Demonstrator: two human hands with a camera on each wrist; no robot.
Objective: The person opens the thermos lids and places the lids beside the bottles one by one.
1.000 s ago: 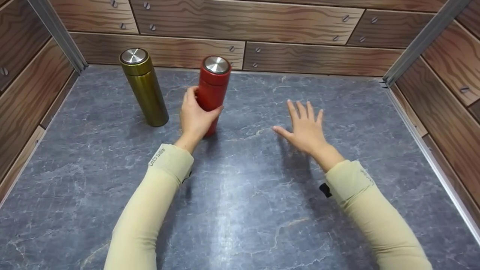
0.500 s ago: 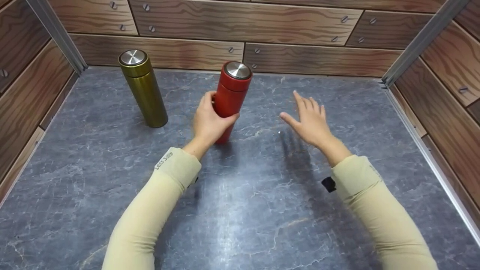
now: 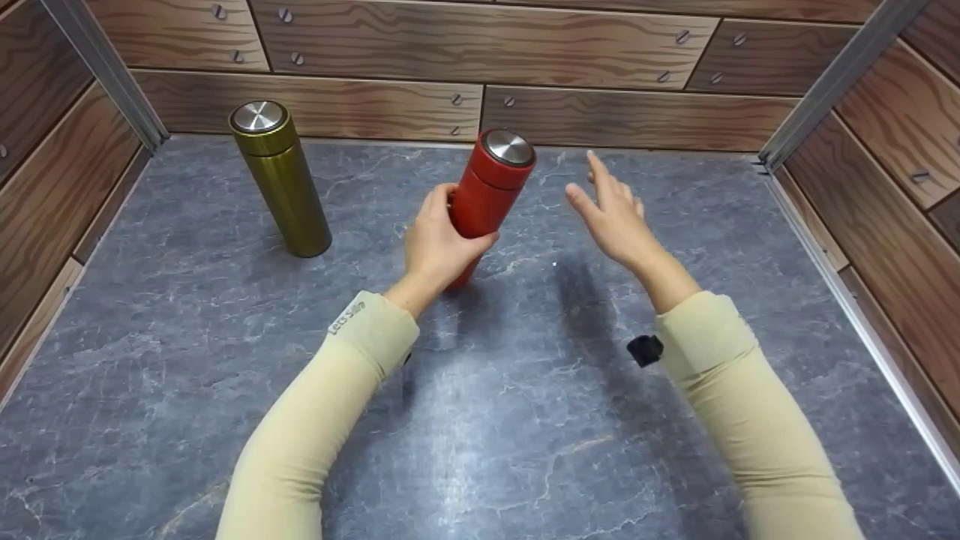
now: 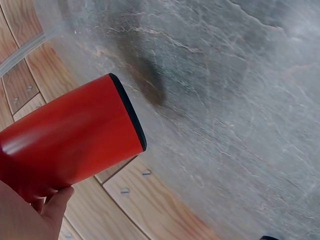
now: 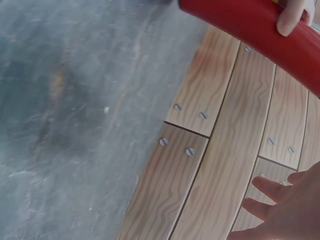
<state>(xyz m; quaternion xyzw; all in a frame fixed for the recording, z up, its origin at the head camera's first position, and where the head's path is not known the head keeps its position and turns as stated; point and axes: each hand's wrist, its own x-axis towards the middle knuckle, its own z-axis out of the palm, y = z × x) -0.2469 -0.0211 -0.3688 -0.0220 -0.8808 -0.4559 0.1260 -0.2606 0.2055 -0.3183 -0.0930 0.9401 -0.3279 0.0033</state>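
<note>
A grey marbled tabletop (image 3: pixel 525 480) spreads beneath two pale-sleeved arms. The left hand (image 3: pixel 439 244) wraps round the red bottle (image 3: pixel 487 196), which is right of where it was a second ago and leans more, lid to the right. The hands are apart but closer than before; the right hand (image 3: pixel 615 221), then fanned palm-down, is now turned sideways with straight fingers, holding nothing, near the bottle. Farther left, the gold bottle (image 3: pixel 289 199) stands as before, near the plank-patterned wall (image 3: pixel 480 45).
</note>
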